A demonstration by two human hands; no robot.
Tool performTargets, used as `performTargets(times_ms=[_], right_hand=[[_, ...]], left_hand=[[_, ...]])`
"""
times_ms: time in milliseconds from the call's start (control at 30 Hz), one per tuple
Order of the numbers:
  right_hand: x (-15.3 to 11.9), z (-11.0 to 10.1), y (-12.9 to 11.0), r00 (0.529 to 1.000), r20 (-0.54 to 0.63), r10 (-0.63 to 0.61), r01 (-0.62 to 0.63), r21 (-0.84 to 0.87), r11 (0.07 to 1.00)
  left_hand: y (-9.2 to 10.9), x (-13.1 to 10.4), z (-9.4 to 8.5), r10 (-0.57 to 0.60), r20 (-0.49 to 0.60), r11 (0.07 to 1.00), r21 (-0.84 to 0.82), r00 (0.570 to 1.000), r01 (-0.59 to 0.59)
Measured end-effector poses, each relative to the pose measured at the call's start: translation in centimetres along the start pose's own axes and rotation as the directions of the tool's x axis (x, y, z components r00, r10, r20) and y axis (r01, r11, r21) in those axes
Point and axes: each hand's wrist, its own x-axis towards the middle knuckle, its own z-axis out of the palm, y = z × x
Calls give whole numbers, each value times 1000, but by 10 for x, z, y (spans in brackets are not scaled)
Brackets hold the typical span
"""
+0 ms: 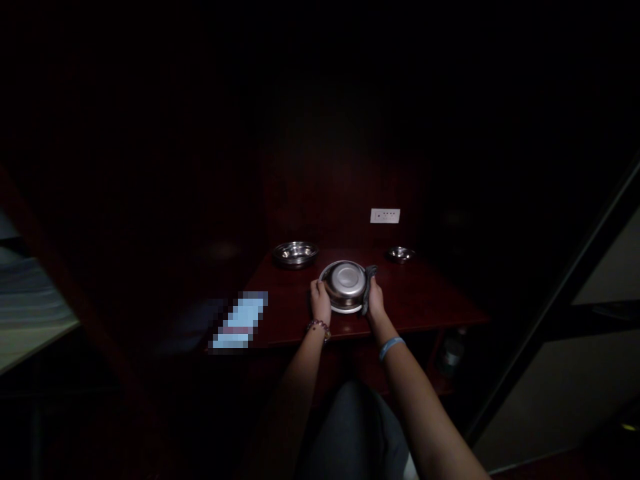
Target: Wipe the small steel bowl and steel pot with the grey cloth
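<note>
A shiny metal bowl, its round base facing me, is held between my two hands above the front of the dark red table. My left hand grips its left rim, fingers closed on the edge. On the opposite side my right hand presses a dark grey cloth against the rim. The bowl's inside is turned away and hidden. A beaded bracelet circles my left wrist, and a pale blue band my right.
Metal bowls, seemingly stacked, stand at the table's back left. A smaller metal bowl stands back right, below a white wall socket. A blurred bright rectangle lies at the left edge. A bottle stands under the right side.
</note>
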Motion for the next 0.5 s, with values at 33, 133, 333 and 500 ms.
performTargets(times_ms=[33, 133, 333, 500], right_hand=[[1, 0, 0, 1000, -1, -2, 2, -1, 1000], [3, -1, 3, 1000, -16, -14, 13, -3, 1000], [6, -3, 7, 999, -47, -14, 14, 2, 1000], [1, 0, 2, 998, -53, -22, 23, 10, 1000]], left_hand=[[1, 0, 0, -2, 3, 1000, -6, 1000, 2], [2, -2, 1, -10, 16, 999, -31, 1000, 11], [3, -2, 1, -7, 28, 998, -66, 1000, 9], [4, -3, 2, 3, 50, 994, -107, 999, 2]])
